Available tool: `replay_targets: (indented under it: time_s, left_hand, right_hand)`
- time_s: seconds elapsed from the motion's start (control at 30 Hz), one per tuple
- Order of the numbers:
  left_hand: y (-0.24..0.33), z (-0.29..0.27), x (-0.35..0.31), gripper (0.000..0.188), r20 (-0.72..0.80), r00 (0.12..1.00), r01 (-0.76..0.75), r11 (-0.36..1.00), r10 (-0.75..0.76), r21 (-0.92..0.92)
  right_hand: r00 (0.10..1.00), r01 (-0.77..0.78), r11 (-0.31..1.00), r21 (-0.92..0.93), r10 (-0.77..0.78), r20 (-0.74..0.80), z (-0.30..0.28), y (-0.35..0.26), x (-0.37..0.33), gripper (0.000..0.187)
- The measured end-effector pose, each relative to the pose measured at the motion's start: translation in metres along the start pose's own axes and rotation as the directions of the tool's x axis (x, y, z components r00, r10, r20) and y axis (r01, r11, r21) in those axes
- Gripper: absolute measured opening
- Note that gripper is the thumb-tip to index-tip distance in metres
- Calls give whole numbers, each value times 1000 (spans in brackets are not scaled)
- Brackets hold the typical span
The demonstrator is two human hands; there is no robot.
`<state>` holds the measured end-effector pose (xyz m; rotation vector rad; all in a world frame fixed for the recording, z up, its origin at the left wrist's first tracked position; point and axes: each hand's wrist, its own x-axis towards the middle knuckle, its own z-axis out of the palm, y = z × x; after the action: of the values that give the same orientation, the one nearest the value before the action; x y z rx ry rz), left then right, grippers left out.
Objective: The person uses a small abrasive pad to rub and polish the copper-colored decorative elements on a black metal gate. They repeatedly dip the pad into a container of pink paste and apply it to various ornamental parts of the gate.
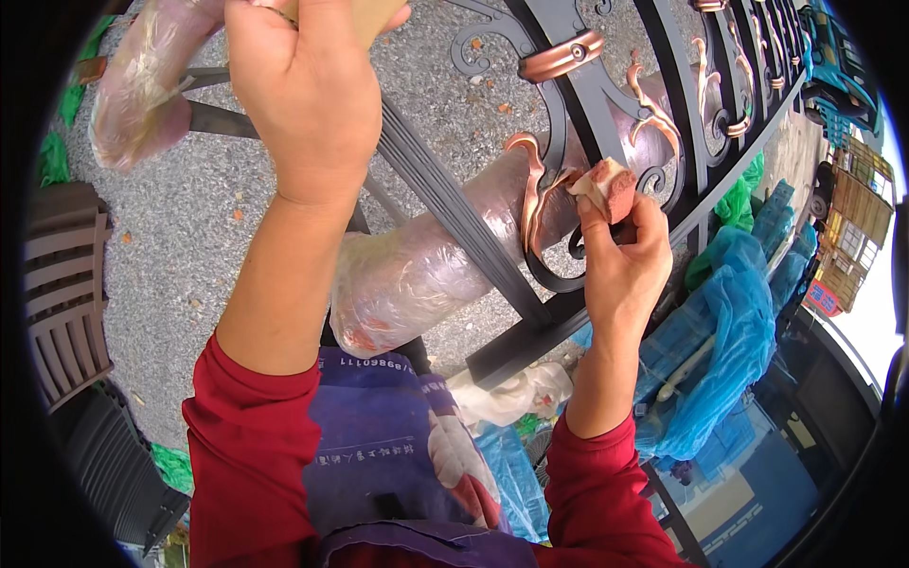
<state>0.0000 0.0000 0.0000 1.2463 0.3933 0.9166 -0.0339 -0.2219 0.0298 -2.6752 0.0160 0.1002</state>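
The right hand [627, 257] pinches a small sponge-like pad [617, 193] between thumb and fingers, at the right of centre, just beside a copper-coloured leaf scroll [532, 194] on a dark metal panel [464, 218]. The pad's rough, red-brown face is turned toward the right of the view, while its pale, creased side narrows to a tip pointing left, toward the scroll (whether that tip touches the metal, I cannot tell). Its long axis is hard to judge, since the fingers cover its lower end, but the red-brown face seems to run roughly up and down the view. The scroll stands nearly along the view's height, its curled top leaning left. Above it, a flat dark bar with a copper-coloured band [565, 57] slants from upper left to lower right; the ribbed bar to the left slants the same way, and the lower rail [525, 339] crosses toward the upper right. The left hand [308, 99], raised at the top edge, is closed around a flat tan piece [367, 17], which slants toward the upper right and is cut off by the frame. Under the bars lies a plastic-wrapped roll [412, 275], its long axis rising from lower left to upper right, above grey gravel [180, 256]. Blue mesh sheeting [724, 331] is heaped to the right of the right forearm.
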Motion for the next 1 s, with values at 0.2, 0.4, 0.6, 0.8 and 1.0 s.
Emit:
replay_targets:
  time_s: [0.2,0.4,0.6,0.8,1.0]
  left_hand:
    - [5,-5,9,27,31,996,-80,995,78,53]
    - [3,-5,5,27,18,999,-45,998,44,48]
    - [-1,0,0,30,-23,999,-23,999,24,31]
    - [1,-1,0,33,-4,1000,-20,999,20,30]
    - [2,4,-1,31,-37,999,-7,999,8,43]
  right_hand:
    - [990,-14,967,255,48,-131,14,-7,-1,18]
    - [995,72,997,13,-71,-73,7,8,-17,21]
    - [976,177,984,-31,-179,-124,8,2,-6,17]
    - [959,264,964,-26,-265,-102,-5,7,-14,22]
    - [936,351,936,14,-351,-12,12,5,-11,33]
